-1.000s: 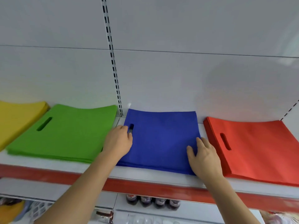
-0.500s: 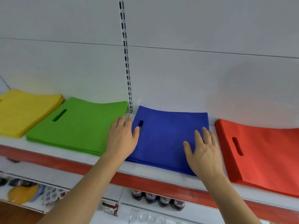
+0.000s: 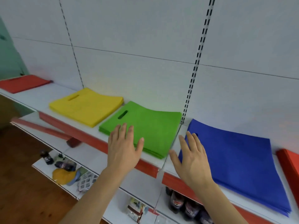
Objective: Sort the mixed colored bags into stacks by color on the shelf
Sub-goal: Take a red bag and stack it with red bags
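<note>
Hovering with nothing held, our left hand (image 3: 123,149) spreads flat over the green stack (image 3: 145,128) and our right hand (image 3: 191,157) hangs open at the near corner of the blue stack (image 3: 234,164) — neither grip has closed. We judge sorting nearly done; the next move is squaring edges. Beyond the left grip lie the yellow stack (image 3: 85,107) and a red stack (image 3: 22,83), another red stack (image 3: 289,164) past the right. Nothing blocks us — bottles (image 3: 184,206) sit below the shelf (image 3: 168,165).
</note>
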